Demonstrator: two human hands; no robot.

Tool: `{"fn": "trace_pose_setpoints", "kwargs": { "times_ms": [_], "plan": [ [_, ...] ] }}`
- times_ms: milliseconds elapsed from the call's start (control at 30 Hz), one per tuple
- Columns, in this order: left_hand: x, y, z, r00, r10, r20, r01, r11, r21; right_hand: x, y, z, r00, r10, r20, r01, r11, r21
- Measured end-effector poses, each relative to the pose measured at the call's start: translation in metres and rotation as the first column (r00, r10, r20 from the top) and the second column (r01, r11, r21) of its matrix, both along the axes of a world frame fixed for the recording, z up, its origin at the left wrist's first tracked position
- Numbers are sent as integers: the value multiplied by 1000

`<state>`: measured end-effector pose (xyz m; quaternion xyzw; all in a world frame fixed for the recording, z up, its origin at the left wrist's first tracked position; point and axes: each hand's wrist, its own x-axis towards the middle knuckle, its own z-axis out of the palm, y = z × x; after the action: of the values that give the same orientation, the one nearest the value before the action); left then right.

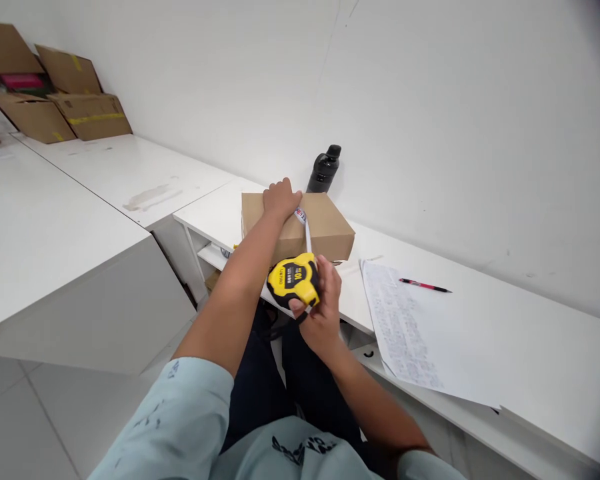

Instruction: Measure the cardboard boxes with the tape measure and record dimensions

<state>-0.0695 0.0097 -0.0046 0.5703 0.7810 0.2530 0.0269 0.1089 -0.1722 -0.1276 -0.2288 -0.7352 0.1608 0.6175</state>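
A closed brown cardboard box (325, 217) lies on the white shelf top in front of me. My right hand (325, 300) grips a yellow and black tape measure (294, 280) just off the box's near side. Its white blade (307, 235) is pulled out and runs up over the near edge onto the box top, twisting a little. Near the far edge, my left hand (281, 199) rests on the lid with curled fingers, closed on the blade's end, whose tip the hand hides. A black strap hangs from the tape measure by my right wrist.
Behind the box a black bottle (324, 170) stands near the wall. To the right lie handwritten paper sheets (405, 327) with a red and black pen (425, 285) on top. Several cardboard boxes (95, 117) sit at the far left of the white table (80, 193).
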Motion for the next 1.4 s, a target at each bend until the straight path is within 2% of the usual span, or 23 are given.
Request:
{"fn": "trace_pose_setpoints", "kwargs": {
  "times_ms": [100, 200, 300, 400, 533, 633, 733, 867, 933, 1033, 1133, 1200, 1300, 1400],
  "plan": [
    [0, 0, -1, 1000, -14, -4, 14, 1000, 6, 4, -6, 11, 978, -41, -204, 0, 980, -200],
    [0, 2, -1, 999, -32, -12, 32, 999, 16, 6, -8, 26, 856, -75, -512, -164, 900, -405],
    [1, 3, -1, 998, -36, -42, 36, 999, 5, 5, -7, 36, 694, -108, -712, -321, 839, -440],
    [1, 3, -1, 997, -35, -69, 35, 999, -6, 4, -4, 31, 629, -156, -761, -372, 800, -471],
    [0, 4, -2, 995, -42, -86, 42, 999, 2, 5, -1, 16, 678, -132, -723, -399, 760, -513],
    [-1, 5, -4, 995, -38, -96, 38, 999, 1, 6, 0, 11, 695, -109, -711, -392, 771, -501],
    [-1, 6, -4, 994, -34, -102, 34, 999, -1, 4, -3, 13, 745, -96, -661, -354, 782, -512],
    [-3, 6, -3, 995, -57, -88, 56, 998, -10, 0, -15, 15, 738, -236, -632, -268, 757, -596],
    [-4, 6, -3, 994, -86, -68, 86, 996, -1, -2, -22, 12, 747, -280, -602, -208, 762, -613],
    [-6, 7, -2, 994, -108, -10, 108, 994, 18, -6, -30, 3, 841, -264, -472, -59, 823, -565],
    [-7, 7, -1, 995, -89, 45, 88, 996, 25, -12, -32, -5, 922, -228, -313, 86, 909, -408],
    [-6, 7, -1, 995, -84, 57, 83, 996, 29, -15, -32, -8, 959, -193, -206, 122, 942, -312],
    [-6, 7, -1, 995, -84, 54, 82, 996, 32, -18, -30, -10, 978, -183, -104, 156, 962, -225],
    [-5, 8, -2, 995, -84, 44, 82, 996, 37, -22, -20, -11, 985, -168, -47, 153, 962, -226]
  ]
}}
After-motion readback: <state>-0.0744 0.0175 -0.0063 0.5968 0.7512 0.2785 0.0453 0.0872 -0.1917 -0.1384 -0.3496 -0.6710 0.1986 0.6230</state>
